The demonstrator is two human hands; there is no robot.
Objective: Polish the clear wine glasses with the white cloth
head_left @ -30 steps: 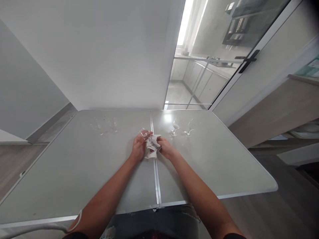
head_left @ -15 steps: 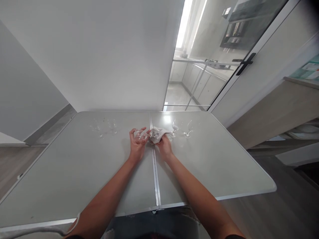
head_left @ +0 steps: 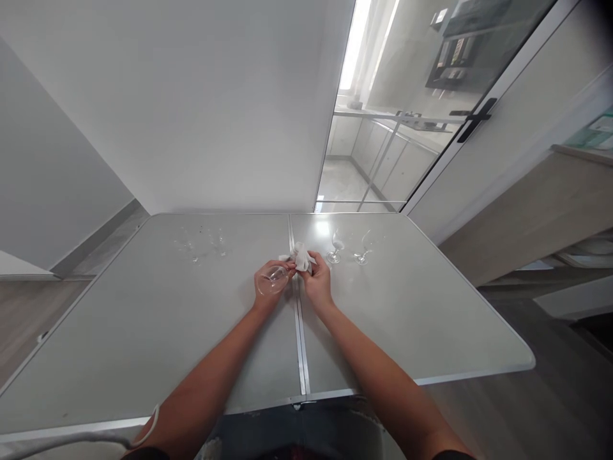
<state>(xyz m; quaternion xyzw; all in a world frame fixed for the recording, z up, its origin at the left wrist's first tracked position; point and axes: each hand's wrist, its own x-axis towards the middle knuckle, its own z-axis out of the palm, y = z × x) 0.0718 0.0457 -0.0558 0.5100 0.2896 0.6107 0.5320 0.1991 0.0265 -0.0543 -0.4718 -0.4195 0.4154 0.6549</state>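
My left hand point(head_left: 268, 287) grips a small clear stemmed glass point(head_left: 272, 279), tipped so its round rim faces me. My right hand point(head_left: 318, 279) pinches a crumpled white cloth point(head_left: 301, 257) against the far end of that glass. Both hands hover over the middle seam of a grey folding table point(head_left: 143, 332). Two clear stemmed glasses point(head_left: 334, 246) point(head_left: 364, 248) stand upright just right of my right hand. Several more clear glasses point(head_left: 201, 244) stand at the far left of the table.
A white wall rises behind the table. A glass sliding door with a black handle point(head_left: 474, 118) is at the back right. A wooden counter point(head_left: 541, 204) runs along the right. A white cord point(head_left: 143, 431) loops by my left forearm.
The glass in my left hand has turned so its rim now faces me and sits lower. The cloth has shifted up to the glass's far end, bunched in my right fingers.
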